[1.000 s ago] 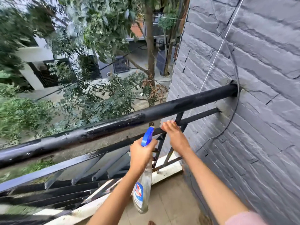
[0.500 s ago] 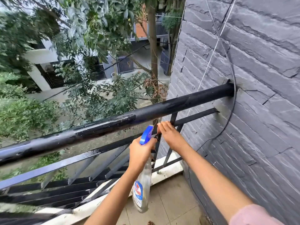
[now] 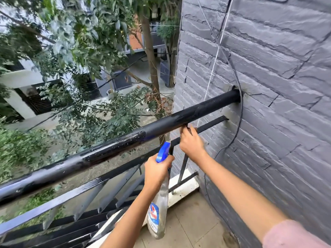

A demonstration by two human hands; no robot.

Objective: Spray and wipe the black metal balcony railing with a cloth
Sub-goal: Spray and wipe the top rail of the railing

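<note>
The black metal railing (image 3: 111, 151) runs from lower left up to the grey wall, and its thick top rail is wet with droplets. My left hand (image 3: 157, 171) grips the neck of a clear spray bottle (image 3: 158, 215) with a blue trigger head, held just below the top rail. My right hand (image 3: 192, 144) is higher and to the right, right under the top rail. Its fingers curl round the thin bar (image 3: 211, 123) where a short upright meets it. I see no cloth in either hand.
A grey stone-clad wall (image 3: 268, 86) closes the right side, with a black cable (image 3: 240, 126) and a white cord (image 3: 213, 68) hanging down it. A tiled balcony floor (image 3: 193, 228) lies below. Trees and a courtyard lie far beneath, beyond the railing.
My right hand has risen from the lower bar to just under the top rail. The left hand with the bottle has stayed almost still. The view has shifted slightly.
</note>
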